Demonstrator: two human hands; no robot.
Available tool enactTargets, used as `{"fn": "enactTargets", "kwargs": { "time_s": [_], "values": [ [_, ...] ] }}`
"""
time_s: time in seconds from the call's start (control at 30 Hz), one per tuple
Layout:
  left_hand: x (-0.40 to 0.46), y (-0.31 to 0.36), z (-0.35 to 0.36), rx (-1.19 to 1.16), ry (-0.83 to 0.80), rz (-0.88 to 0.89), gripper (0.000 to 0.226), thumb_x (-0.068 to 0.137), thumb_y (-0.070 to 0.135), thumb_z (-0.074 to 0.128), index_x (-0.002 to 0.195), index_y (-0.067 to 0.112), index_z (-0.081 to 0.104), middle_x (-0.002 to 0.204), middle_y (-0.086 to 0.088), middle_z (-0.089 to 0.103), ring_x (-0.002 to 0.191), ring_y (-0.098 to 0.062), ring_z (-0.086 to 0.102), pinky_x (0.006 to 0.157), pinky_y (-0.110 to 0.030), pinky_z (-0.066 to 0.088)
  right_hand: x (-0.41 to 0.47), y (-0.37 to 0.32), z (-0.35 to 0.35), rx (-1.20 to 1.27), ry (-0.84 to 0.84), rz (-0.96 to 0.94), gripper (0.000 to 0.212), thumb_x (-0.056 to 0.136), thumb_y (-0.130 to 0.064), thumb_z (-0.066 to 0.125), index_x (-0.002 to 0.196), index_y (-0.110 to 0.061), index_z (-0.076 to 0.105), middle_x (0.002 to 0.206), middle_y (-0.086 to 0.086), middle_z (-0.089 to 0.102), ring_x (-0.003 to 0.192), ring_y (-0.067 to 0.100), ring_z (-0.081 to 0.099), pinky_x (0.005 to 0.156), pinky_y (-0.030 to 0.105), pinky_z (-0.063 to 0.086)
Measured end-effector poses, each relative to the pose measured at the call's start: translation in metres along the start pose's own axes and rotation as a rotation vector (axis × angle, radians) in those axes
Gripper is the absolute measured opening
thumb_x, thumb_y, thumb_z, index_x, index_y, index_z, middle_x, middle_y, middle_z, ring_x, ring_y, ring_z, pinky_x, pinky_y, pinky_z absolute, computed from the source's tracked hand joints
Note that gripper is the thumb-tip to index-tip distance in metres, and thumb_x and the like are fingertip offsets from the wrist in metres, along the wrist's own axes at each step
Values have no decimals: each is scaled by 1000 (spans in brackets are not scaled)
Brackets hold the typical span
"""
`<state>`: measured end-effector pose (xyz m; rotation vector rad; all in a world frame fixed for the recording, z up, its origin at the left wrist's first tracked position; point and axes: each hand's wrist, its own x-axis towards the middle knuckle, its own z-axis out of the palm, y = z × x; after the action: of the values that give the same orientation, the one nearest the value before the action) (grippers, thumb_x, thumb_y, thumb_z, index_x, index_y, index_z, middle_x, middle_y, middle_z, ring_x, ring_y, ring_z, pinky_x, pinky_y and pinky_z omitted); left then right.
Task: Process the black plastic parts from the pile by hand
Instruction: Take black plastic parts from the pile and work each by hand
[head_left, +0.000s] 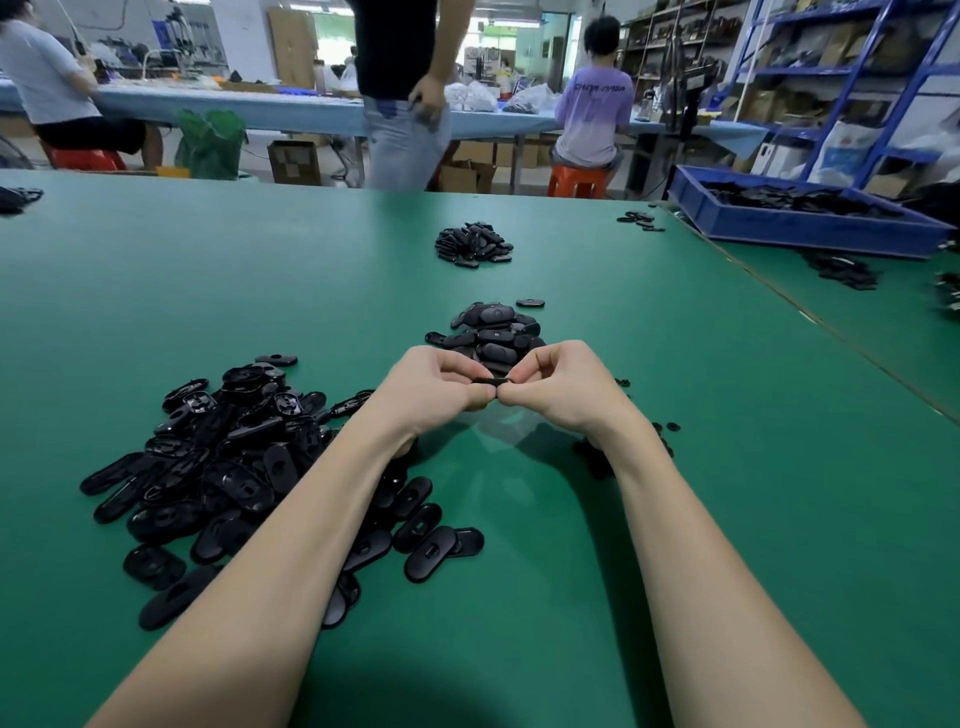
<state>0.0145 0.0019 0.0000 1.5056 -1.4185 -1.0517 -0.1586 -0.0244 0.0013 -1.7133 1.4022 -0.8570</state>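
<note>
A big pile of black oval plastic parts (228, 457) lies on the green table (156, 291) to my left, partly under my left forearm. One black plastic part (487, 383) is held edge-on between both hands above the table's middle. My left hand (431, 389) pinches its left end and my right hand (556, 387) pinches its right end, fingers curled. Just beyond my hands sits a smaller heap of black parts (493, 332). Small black bits (670, 427) lie to the right of my right wrist.
Another heap of black parts (474, 245) sits farther back at centre. A blue bin (810, 228) full of black parts stands at the back right, with loose parts (640, 220) beside it. A person stands beyond the table's far edge; two others sit at a far bench.
</note>
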Motion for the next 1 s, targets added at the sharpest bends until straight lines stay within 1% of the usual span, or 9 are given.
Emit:
{"fn": "enactTargets", "kwargs": {
  "time_s": [0.07,0.13,0.27,0.37,0.43,0.57,0.7,0.83,1.0],
  "values": [
    [2,-1,-1,29,17,25,13,82,13,80,83,23,72,72,3,73,69,-13,65,73,-24,47,-1,0,3,6,5,-9,22,62,-32,83,71,-20,67,55,-12,56,46,3,44,47,13,35],
    [3,-2,-3,106,39,102,15,82,15,79,87,26,70,77,5,75,69,-9,66,70,-22,46,-1,3,2,73,-13,-9,16,76,-21,84,76,-19,68,59,-10,56,47,2,45,47,12,35],
    [2,-4,-1,302,64,307,23,81,9,77,90,27,67,81,10,74,66,0,67,65,-6,44,-2,7,-11,192,-43,53,14,83,-18,83,80,-23,71,54,-13,54,45,4,43,43,11,32],
    [7,-4,2,471,118,394,22,80,19,79,89,33,66,88,16,70,74,-8,67,75,-19,51,-3,8,-17,175,-25,78,10,84,-23,83,87,-23,73,64,-9,61,47,5,45,42,10,33],
    [15,-3,4,513,184,395,20,80,26,79,89,37,66,94,16,70,76,-11,64,79,-28,53,-1,9,-20,130,41,83,9,86,-25,80,91,-21,74,75,-3,68,43,-1,48,42,8,34],
    [42,9,9,511,329,314,16,81,29,76,95,35,70,91,15,68,79,-11,60,74,-27,49,0,15,-25,93,77,90,7,89,-27,75,92,-21,74,90,0,78,42,-3,50,45,7,38],
    [66,19,14,530,341,193,13,83,27,72,93,32,66,91,13,68,89,-13,60,66,-25,37,-1,17,-25,95,58,81,6,89,-29,72,89,-23,74,87,-5,79,44,-3,50,47,7,38],
    [76,19,16,560,333,134,9,83,25,70,90,29,67,92,14,68,95,-15,63,74,-25,39,2,15,-27,74,52,90,9,87,-33,72,89,-25,75,85,-11,78,49,1,51,50,15,39],
    [62,14,4,508,318,187,9,84,29,72,91,30,67,98,10,70,92,-15,64,81,-29,51,3,15,-25,74,31,71,6,88,-30,72,87,-25,75,83,-8,78,44,-3,49,41,9,36]
  ]
}}
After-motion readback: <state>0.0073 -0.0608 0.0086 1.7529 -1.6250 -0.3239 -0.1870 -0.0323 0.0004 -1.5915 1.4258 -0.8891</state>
